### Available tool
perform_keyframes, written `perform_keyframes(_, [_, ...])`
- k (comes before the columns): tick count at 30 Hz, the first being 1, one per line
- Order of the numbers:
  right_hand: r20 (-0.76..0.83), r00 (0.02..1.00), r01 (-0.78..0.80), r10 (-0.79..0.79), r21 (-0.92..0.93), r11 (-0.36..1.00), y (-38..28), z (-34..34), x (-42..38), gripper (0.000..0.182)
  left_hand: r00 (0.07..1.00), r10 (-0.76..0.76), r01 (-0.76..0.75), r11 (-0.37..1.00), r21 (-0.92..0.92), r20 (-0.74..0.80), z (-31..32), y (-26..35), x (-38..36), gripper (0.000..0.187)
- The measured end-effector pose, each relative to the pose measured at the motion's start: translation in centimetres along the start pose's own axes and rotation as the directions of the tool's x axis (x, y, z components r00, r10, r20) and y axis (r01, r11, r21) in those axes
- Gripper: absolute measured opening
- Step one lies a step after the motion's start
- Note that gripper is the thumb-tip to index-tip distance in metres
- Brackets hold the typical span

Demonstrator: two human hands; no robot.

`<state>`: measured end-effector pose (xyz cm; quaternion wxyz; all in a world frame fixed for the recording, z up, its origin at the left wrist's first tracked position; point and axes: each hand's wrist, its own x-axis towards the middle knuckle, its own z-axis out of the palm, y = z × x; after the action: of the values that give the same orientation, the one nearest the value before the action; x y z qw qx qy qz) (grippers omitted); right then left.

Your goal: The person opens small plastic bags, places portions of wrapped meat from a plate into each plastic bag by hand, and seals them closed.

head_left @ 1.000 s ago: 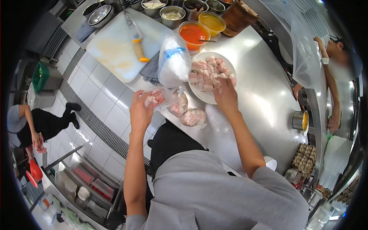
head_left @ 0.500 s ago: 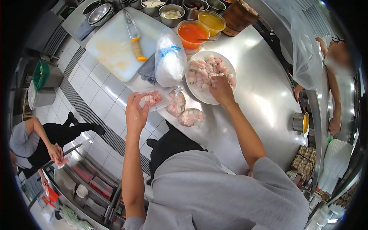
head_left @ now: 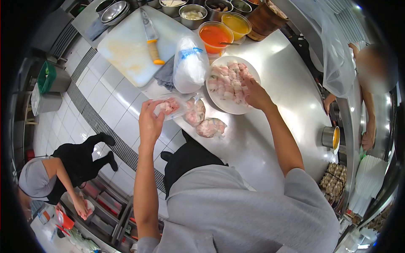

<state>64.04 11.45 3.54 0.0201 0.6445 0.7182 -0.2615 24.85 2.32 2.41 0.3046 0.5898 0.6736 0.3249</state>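
Note:
My left hand (head_left: 151, 120) grips a clear plastic bag (head_left: 179, 110) of pink raw meat (head_left: 168, 105) over the table's near edge. On the table, a round white plate (head_left: 228, 110) carries several raw meat rolls (head_left: 228, 82) packed in rows. My right hand (head_left: 258, 95) is at the plate's right side, its fingers closed on a meat roll there; the fingertips partly cover it. Two more clear bags of meat, an upper one (head_left: 195, 113) and a lower one (head_left: 211, 127), lie between the plate and my left hand.
A big white plastic bag (head_left: 190, 67) stands beside the cutting board (head_left: 122, 50), where a knife (head_left: 151, 38) lies. Tubs of orange sauce (head_left: 216, 36) and yellow sauce (head_left: 235, 24) sit behind the plate. One co-worker (head_left: 55, 173) bends at lower left; another person's arm (head_left: 369, 114) shows at right.
My right hand has moved from the middle front of the plate to its right side. My left hand keeps hold of the bag. The co-worker at left has shifted and bent lower.

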Motion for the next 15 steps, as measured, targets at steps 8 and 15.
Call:
perform_keyframes(8, [0.026,0.998,0.058,-0.059,0.048,0.997,2.1,2.7,2.0,0.06,1.0,0.015,-0.015,1.0,-0.001,-0.004,0.3,-0.1,0.1,0.033])
perform_keyframes(15, [-0.168,0.983,0.134,-0.076,0.366,0.921,1.9,4.6,0.6,0.072,1.0,-0.007,0.008,1.0,-0.025,0.022,0.1,0.0,0.2,0.034])
